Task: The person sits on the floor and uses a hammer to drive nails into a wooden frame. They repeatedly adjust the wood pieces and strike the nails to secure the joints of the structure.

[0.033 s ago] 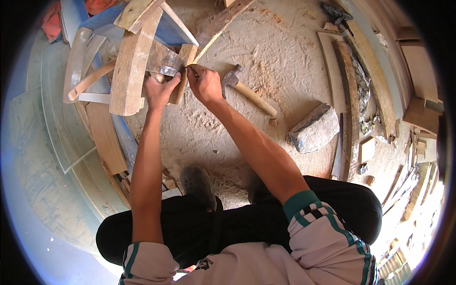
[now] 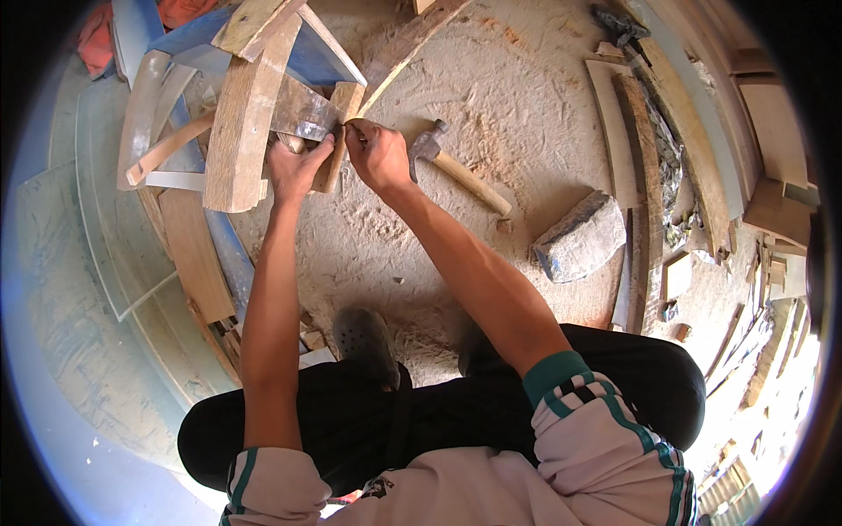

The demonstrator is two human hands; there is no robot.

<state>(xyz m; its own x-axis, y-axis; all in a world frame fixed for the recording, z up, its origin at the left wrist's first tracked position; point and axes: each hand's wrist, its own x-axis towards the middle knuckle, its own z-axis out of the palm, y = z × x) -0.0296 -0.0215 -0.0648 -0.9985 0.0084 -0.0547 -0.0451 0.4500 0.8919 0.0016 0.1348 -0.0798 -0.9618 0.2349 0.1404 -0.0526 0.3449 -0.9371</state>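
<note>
A dull grey metal plate (image 2: 303, 110) sits between a thick wooden beam (image 2: 241, 131) and a short upright wood strip (image 2: 340, 145). My left hand (image 2: 294, 167) is closed at the plate's lower edge, its thumb reaching toward the strip and its other fingers partly hidden. Against the strip's right side, my right hand (image 2: 377, 156) is closed in a pinch; what is between its fingertips is too small to make out. A claw hammer (image 2: 465, 180) with a wooden handle lies on the ground just right of that hand.
A rough stone block (image 2: 583, 237) rests on the dusty ground at right, beside long wooden planks (image 2: 645, 193). Glass sheets (image 2: 96, 237) lean at the left, near a flat board (image 2: 193, 254). A plank (image 2: 408, 53) slants beyond my hands. My shoe (image 2: 364, 342) is below.
</note>
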